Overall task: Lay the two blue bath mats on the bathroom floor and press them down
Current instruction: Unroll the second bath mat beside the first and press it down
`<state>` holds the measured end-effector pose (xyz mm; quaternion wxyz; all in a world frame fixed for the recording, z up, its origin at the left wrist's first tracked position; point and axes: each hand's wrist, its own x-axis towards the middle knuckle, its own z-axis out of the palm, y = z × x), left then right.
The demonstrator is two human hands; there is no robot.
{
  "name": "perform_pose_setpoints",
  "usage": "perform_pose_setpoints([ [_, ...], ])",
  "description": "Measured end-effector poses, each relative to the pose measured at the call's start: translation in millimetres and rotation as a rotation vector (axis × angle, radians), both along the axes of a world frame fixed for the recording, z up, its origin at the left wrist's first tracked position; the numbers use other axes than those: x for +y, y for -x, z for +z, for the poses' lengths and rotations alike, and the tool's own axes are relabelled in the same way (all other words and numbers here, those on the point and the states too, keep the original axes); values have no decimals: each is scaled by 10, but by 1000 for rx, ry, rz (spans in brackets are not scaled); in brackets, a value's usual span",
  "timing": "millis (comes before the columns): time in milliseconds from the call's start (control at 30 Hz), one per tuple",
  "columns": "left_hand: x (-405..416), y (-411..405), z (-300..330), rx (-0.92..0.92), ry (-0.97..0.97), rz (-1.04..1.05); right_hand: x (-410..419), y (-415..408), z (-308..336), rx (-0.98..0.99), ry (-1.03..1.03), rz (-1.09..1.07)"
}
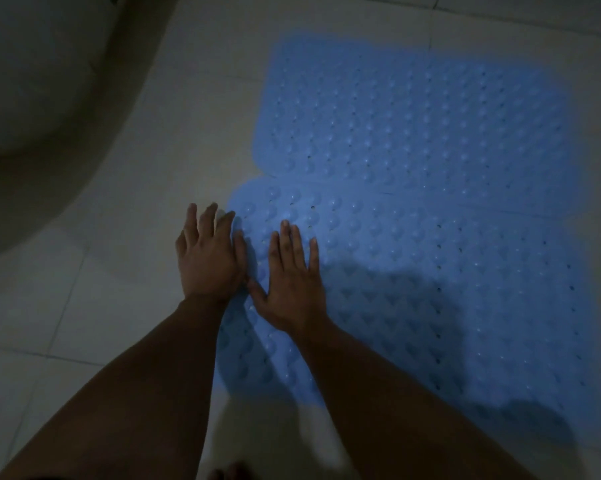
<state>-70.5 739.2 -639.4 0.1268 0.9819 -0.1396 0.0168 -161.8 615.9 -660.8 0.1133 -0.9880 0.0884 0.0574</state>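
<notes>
1. Near blue mat (pixel 430 278): I log it flat on the tiled floor (pixel 119 271), filling the lower right of my view, dimpled and perforated
2. Far blue mat (pixel 413 116): flat on the same floor beyond the first; the two meet along a seam, and I cannot tell whether one overlaps the other
3. Left hand (pixel 209 254): palm down, fingers spread, straddling the near mat's left edge, partly on tile; grasping nothing
4. Right hand (pixel 294 282): palm down, fingers extended and slightly apart, flat on the near mat just beside the left hand; grasping nothing
5. Rounded pale fixture (pixel 50 81): upper left, well apart from both mats; dim light, type unclear
</notes>
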Motion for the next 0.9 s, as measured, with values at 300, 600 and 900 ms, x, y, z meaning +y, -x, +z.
perform_pose_setpoints([
  [300,63,-9,172,-10,40,65,-70,-187,214,281,-246,46],
  [600,-876,480,247,48,77,-227,-1394,-528,1079,18,-716,-391],
  [900,-1486,1188,-260,133,-199,-428,-2125,102,848,-213,-690,-481],
])
